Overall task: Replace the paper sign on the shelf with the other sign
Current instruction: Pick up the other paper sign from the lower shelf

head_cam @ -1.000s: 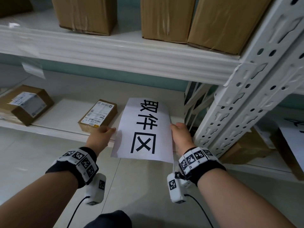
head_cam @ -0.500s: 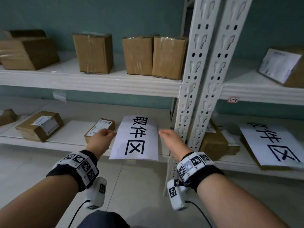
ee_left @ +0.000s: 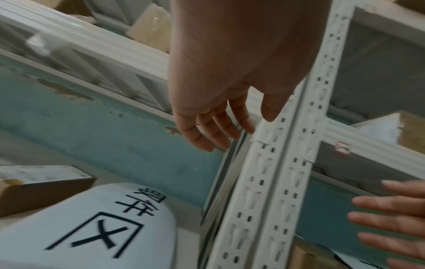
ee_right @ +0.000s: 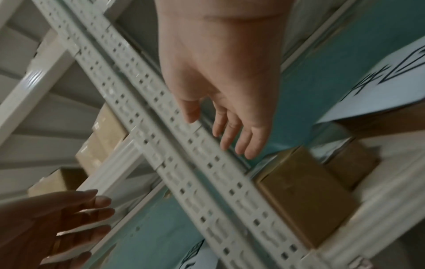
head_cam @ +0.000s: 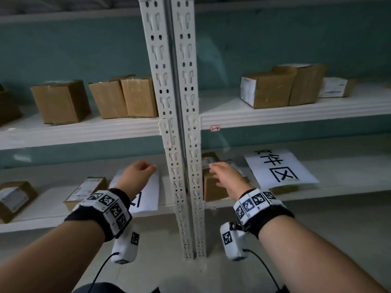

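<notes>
A white paper sign [head_cam: 148,193] with black characters lies flat on the lower left shelf [head_cam: 42,218], its near edge at the shelf's front. My left hand [head_cam: 146,168] hovers just above it, fingers loosely relaxed and holding nothing; the left wrist view shows the sign [ee_left: 92,227] below my left hand [ee_left: 220,134]. My right hand [head_cam: 213,168] is past the upright post, open and holding nothing, in front of a brown box [head_cam: 211,187]. The other sign [head_cam: 279,168] rests on boxes on the lower right shelf, right of that hand, and shows as the other sign [ee_right: 379,81] beside my right hand [ee_right: 230,138].
A double white perforated upright [head_cam: 179,144] stands between my hands. Brown cardboard boxes [head_cam: 61,102] line the middle shelves on both sides. A flat labelled parcel [head_cam: 84,191] lies left of the first sign. The wall behind is teal.
Both hands have let go of the sign, which now lies on the lower left shelf. My right hand has moved right, past the upright. The view has risen and shifted right.
</notes>
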`<state>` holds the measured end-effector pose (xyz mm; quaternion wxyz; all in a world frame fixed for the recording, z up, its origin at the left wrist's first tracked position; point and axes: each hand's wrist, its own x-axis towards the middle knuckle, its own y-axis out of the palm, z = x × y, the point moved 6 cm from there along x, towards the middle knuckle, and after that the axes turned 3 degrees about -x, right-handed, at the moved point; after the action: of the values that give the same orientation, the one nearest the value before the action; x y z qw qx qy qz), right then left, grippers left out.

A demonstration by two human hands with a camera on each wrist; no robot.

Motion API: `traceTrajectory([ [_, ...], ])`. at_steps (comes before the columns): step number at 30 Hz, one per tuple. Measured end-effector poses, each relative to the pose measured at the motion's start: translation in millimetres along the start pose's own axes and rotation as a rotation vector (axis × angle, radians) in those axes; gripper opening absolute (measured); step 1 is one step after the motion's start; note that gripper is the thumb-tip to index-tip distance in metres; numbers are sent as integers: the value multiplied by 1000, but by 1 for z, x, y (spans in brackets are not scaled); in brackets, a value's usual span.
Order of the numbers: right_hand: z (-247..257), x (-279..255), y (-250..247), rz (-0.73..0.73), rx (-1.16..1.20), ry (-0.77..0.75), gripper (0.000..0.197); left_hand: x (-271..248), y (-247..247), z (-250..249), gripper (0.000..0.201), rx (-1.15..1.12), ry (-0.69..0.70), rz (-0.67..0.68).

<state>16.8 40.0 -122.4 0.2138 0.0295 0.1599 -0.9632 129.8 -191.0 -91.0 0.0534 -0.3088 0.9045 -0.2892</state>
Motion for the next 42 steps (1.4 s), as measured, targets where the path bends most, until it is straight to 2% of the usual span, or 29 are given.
traceTrajectory([
  [4, -27, -5, -60, -90, 35, 46, 20, -5, 56, -41, 23, -21, 66, 104],
  [7, -53, -6, -104, -153, 137, 111, 18, -6, 101, -64, 20, -8, 103, 173],
  [11, -92, -6, -156, -275, 350, 210, 35, -2, 157, -87, 18, 14, 131, 229],
  [14, -116, -4, -187, -340, 382, 250, 31, 5, 196, -95, 17, 8, 123, 286],
  [18, -147, 0, -225, -500, 387, 308, 14, 18, 244, -96, 19, -18, 87, 375],
  [23, -176, 9, -262, -668, 361, 405, 24, 28, 293, -95, 24, -2, 57, 483],
  [28, -206, 21, -263, -649, 381, 499, 26, 39, 327, -73, 32, 3, -42, 562],
  [31, -222, 29, -257, -588, 446, 548, 31, 44, 345, -64, 30, 52, -66, 611],
  [33, -227, 37, -255, -536, 500, 546, 36, 43, 356, -62, 36, 33, -89, 640],
  [37, -228, 51, -250, -465, 619, 494, 46, 41, 371, -61, 36, -47, -77, 660],
  [42, -228, 63, -244, -450, 737, 450, 40, 46, 382, -60, 25, -62, -10, 652],
])
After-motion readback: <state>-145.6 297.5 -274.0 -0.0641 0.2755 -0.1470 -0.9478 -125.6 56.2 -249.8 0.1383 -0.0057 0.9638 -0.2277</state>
